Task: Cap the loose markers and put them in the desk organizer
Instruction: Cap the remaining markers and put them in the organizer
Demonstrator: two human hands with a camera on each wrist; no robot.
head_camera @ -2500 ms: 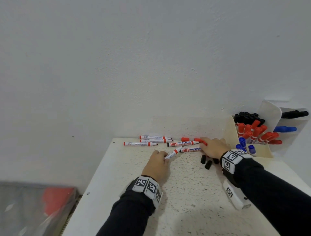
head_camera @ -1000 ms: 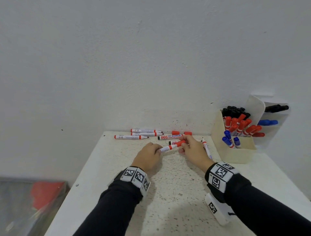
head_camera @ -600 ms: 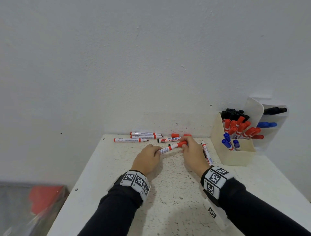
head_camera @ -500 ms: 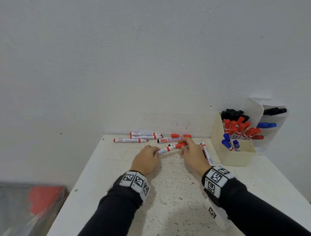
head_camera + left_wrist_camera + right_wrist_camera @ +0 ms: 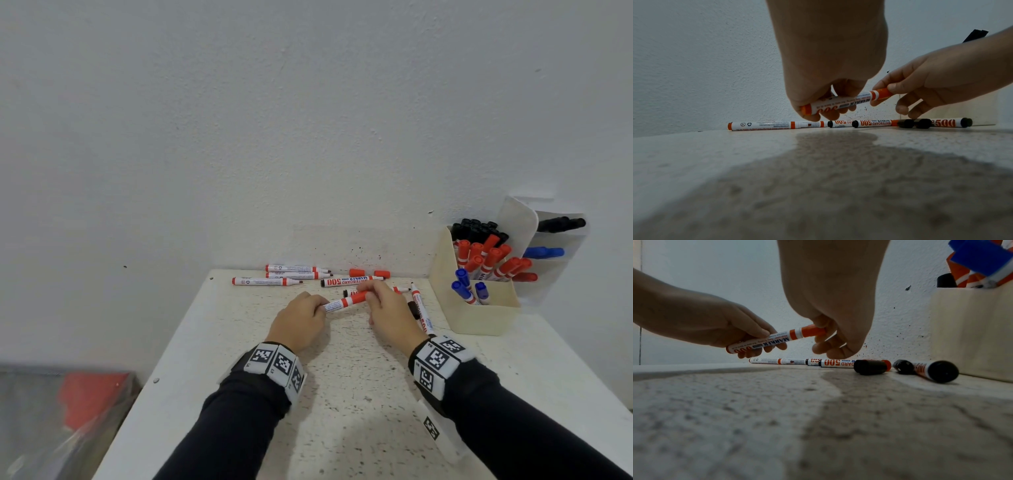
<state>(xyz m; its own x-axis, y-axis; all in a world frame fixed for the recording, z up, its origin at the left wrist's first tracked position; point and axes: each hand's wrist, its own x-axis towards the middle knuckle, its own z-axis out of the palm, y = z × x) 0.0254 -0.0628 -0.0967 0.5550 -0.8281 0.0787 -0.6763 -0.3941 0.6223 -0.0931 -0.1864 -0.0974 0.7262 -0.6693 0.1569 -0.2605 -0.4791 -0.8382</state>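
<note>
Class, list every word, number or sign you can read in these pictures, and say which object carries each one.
"WHITEBOARD MARKER 500", upside down: loose marker by the wall.
"MARKER": red marker held by the left hand and right hand.
"ATTENTION PLEASE", plus recycling and no-bin signs: leftmost marker.
"500": black-ended marker.
Square black-and-white code tags: wristbands; no words.
Fine print on all barrels: too small to read.

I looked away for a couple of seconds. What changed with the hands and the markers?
The right hand left the table by the loose caps, bringing a red cap to the white red-banded marker that the left hand lifted off the table; the cap now sits on its tip. Both hands grip it. The other loose markers and the cream plastic desk organizer stayed put.
</note>
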